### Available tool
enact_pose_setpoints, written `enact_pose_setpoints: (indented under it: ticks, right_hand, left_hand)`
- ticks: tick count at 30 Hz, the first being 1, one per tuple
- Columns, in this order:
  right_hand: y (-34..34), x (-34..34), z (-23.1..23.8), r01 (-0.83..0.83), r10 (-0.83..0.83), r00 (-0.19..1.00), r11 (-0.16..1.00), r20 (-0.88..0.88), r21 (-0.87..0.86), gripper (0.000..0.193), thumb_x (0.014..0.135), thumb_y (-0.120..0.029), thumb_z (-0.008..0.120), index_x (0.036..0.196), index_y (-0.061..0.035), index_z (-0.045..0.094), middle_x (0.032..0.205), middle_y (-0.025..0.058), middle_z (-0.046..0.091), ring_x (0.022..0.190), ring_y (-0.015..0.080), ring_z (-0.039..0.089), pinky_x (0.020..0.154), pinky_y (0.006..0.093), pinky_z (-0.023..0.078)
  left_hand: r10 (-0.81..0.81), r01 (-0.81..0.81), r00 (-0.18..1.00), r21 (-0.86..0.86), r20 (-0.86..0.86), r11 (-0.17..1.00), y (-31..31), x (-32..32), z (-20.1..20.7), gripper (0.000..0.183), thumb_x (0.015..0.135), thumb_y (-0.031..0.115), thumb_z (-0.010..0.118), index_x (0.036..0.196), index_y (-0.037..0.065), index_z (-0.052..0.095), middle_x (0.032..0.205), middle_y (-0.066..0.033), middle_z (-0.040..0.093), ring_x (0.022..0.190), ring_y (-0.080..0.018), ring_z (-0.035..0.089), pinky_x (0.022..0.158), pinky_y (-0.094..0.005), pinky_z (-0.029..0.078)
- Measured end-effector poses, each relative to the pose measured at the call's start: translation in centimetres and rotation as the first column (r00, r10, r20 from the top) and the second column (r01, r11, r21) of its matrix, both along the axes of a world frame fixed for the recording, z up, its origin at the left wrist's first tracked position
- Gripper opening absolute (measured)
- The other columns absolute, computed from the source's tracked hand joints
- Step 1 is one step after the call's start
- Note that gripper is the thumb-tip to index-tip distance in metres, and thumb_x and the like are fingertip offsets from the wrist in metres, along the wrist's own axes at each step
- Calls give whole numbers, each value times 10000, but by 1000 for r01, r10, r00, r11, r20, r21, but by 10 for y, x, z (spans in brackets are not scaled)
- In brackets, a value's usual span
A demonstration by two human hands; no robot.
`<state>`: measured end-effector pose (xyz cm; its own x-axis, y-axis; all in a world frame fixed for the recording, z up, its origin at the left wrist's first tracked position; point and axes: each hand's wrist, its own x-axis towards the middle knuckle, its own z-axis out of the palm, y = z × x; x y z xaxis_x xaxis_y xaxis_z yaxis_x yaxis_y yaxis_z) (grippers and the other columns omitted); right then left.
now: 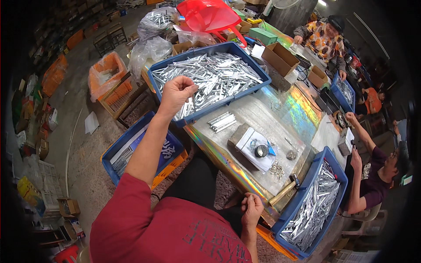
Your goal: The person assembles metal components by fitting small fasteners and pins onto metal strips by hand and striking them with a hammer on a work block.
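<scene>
My left hand [177, 94] is raised over the near left part of a large blue tray [228, 100] heaped with thin silvery metal strips [223, 70]. Its fingers are curled into a pinch; whatever they hold, if anything, is too small to make out. My right hand [252, 208] is low by the table's near edge, thumb and fingers pressed together, contents hidden. A short row of strips [221, 122] lies on the table. Right of it, white papers [248, 147] rest on a block with a small round black-rimmed container [261, 151] on top. Small metal pieces [277, 170] lie beside it.
A hammer [283, 193] lies near a second blue bin [343, 177] of strips at right. Another blue bin [115, 175] stands low at left. Two co-workers sit across the table, one in a purple top [372, 186], one in a patterned top [322, 41].
</scene>
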<state>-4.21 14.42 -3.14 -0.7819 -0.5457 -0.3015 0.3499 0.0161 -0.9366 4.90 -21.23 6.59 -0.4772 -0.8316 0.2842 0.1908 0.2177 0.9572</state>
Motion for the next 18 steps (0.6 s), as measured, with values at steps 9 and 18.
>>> enact_pose_setpoints:
  ticks: [9,18]
  right_hand:
    - [-28,-3,29,-165,167,983,986,-76,24,194,848,-159,441,911,4,524,622,-2,481,478,37,395,424,158,309]
    - [-38,4,35,-201,200,980,975,-17,-97,218,856,-216,445,879,-13,521,630,-2,495,475,34,397,434,153,316]
  left_hand:
    - [-259,345,934,434,-245,832,86,-19,-24,131,737,145,616,751,57,520,668,-34,560,484,-78,498,419,-170,387]
    - [-424,557,829,610,-365,563,158,-42,-60,100,752,82,591,796,47,509,712,-54,569,567,-87,532,473,-181,427]
